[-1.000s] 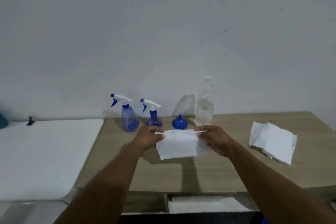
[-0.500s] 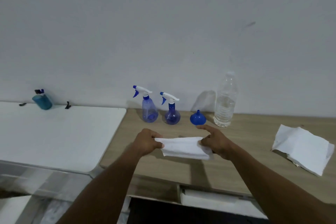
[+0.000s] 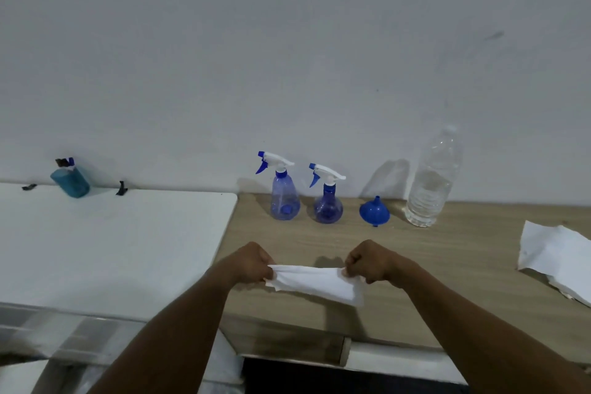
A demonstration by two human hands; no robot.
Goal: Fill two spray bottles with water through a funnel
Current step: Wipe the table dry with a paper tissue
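Observation:
Two blue spray bottles stand against the wall with their white trigger heads on: a taller one (image 3: 284, 198) and a rounder one (image 3: 327, 205) to its right. A blue funnel (image 3: 374, 211) rests upside down beside them. Right of it stands a clear plastic water bottle (image 3: 430, 182), capped, holding water. My left hand (image 3: 252, 262) and my right hand (image 3: 371, 261) each pinch an end of a white paper towel (image 3: 316, 281), holding it folded low over the wooden table (image 3: 447, 265), in front of the bottles.
More white paper towels (image 3: 556, 259) lie at the table's right edge. A white table (image 3: 105, 243) adjoins on the left, with a teal bottle (image 3: 71, 178) and small black clips by the wall. A drawer front shows under the near edge.
The view has swung left and down. My hands have lowered the paper towel and drawn it from an open sheet into a narrow fold.

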